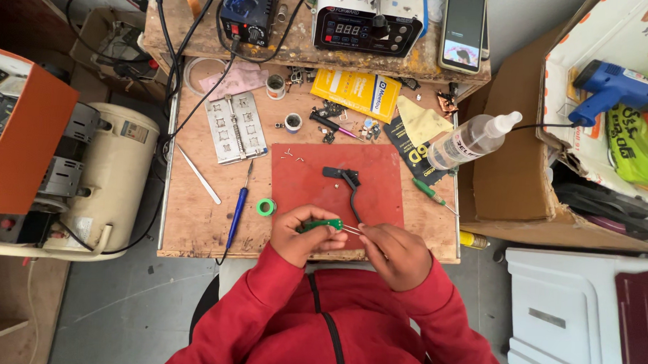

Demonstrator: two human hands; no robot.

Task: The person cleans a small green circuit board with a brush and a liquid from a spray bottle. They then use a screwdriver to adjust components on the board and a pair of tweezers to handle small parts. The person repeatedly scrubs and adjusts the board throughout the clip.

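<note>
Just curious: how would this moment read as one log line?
left hand: holds green-handled tool | right hand: fingers at its metal tip | below: red mat | bench: wooden

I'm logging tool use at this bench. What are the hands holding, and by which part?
The left hand grips a green-handled tool by its handle. The right hand pinches at its thin metal tip; whether it holds something tiny there cannot be told.

yellow flat box [356, 92] with a blue-white label at desk back, black packet [410, 150] with yellow print right of it. phone [463, 29] on shelf, screen lit. station display [347, 30] shows red digits on a dark panel. white-orange carton [616, 41] far right, green printed bag [634, 142] inside it.
</note>
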